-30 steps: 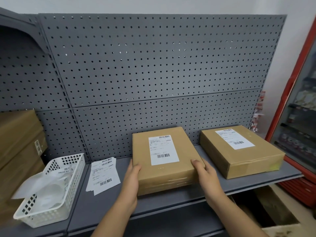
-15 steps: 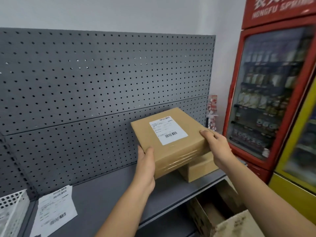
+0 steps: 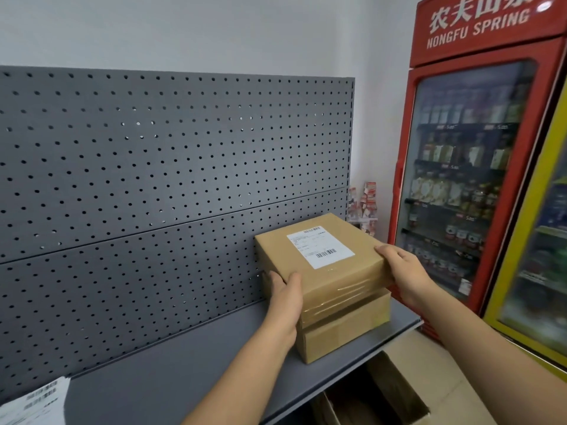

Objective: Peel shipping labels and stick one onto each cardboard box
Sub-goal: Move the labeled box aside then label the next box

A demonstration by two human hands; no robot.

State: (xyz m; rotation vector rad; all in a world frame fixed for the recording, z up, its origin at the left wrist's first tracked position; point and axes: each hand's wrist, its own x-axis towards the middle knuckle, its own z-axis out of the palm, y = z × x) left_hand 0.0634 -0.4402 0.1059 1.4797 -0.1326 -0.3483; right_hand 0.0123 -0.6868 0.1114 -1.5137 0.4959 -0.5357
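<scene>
Left hand (image 3: pixel 287 297): wrapped round the near left corner of the labelled cardboard box (image 3: pixel 319 289), thumb up on the top edge; well off to its left, loose shipping labels (image 3: pixel 33 403) lying on the grey shelf (image 3: pixel 184 363). Between both hands, that box with its white shipping label (image 3: pixel 320 246) face up, stacked over a second cardboard box (image 3: pixel 346 332); dark gap along the front, so cannot tell whether fully set down. Right hand (image 3: pixel 405 265): fingers curled over the far right top edge, palm against the side. Beyond it, red Nongfu Spring drinks cooler (image 3: pixel 478 179). Probably light and stiff, judging by the easy two-handed carry; glossy tape across the front likely slick, so best held on bare cardboard at opposite corners, as now. Compared with half a second ago: lowered and levelled out of a tilt, now squarely over the lower box; a second ago, flat on the shelf beside it.
</scene>
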